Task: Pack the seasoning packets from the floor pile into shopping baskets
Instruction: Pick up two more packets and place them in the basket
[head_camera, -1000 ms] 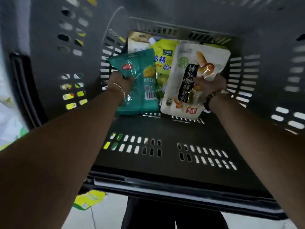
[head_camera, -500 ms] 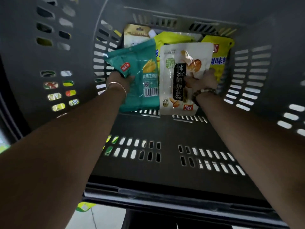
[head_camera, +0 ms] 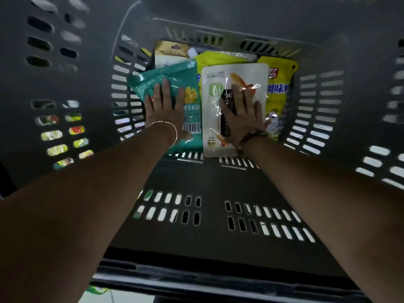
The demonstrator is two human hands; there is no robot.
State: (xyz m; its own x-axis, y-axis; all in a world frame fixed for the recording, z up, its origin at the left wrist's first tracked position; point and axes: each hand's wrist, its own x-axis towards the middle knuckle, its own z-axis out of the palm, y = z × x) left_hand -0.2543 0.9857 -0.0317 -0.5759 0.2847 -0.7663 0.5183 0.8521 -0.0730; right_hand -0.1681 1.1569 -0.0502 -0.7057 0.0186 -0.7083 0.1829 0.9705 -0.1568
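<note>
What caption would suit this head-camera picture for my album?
Left hand presses the teal packet and right hand the white packet flat inside a grey basket.

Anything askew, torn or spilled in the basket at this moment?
Only the teal packet under the left hand: it lies tilted, its top corner crumpled against the basket wall. The white packet under the right hand lies straight. No spill or tear shows.

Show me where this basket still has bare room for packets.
Bare: the dark slotted panel between left forearm and right forearm, from the packets' near edges to the near rim of the basket. Crowded: the far end, where teal packet, white packet and yellow packets overlap.
</note>
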